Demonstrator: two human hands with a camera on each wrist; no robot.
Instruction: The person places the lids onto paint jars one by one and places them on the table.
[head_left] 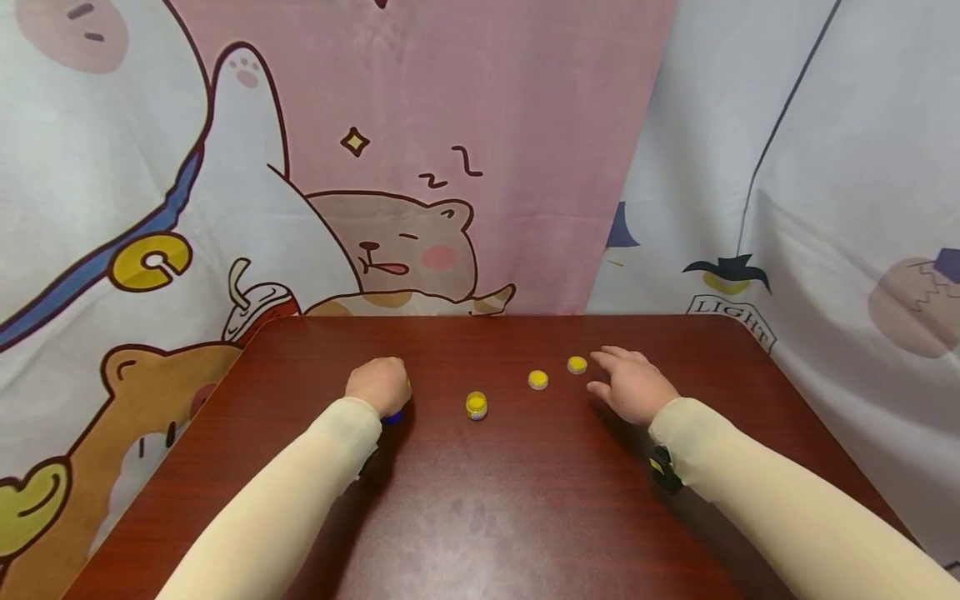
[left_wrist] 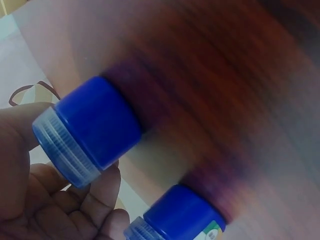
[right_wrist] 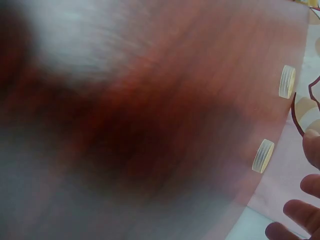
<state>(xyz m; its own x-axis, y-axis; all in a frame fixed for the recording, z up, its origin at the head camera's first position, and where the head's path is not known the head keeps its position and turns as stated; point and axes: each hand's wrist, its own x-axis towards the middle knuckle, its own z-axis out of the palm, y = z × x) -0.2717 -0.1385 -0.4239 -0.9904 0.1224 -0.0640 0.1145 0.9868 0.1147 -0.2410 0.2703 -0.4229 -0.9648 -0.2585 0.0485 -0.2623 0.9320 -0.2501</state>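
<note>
In the head view, my left hand (head_left: 378, 386) is over the left part of the table, with a bit of blue jar (head_left: 392, 417) showing below it. Two blue jars with clear ribbed lids appear in the left wrist view. Thumb and curled fingers are around the lid of the upper blue jar (left_wrist: 97, 122); the lower blue jar (left_wrist: 182, 212) stands beside it. My right hand (head_left: 633, 387) hovers with spread fingers just right of a yellow-topped lid (head_left: 577, 365). Another such lid (head_left: 537, 380) lies left of that one. Between the hands stands a small yellow jar (head_left: 476, 406).
The dark red-brown wooden table (head_left: 480, 508) has rounded far corners. A cartoon-printed curtain (head_left: 570, 150) hangs behind it and along both sides. Dark bands with small devices show at the undersides of both wrists.
</note>
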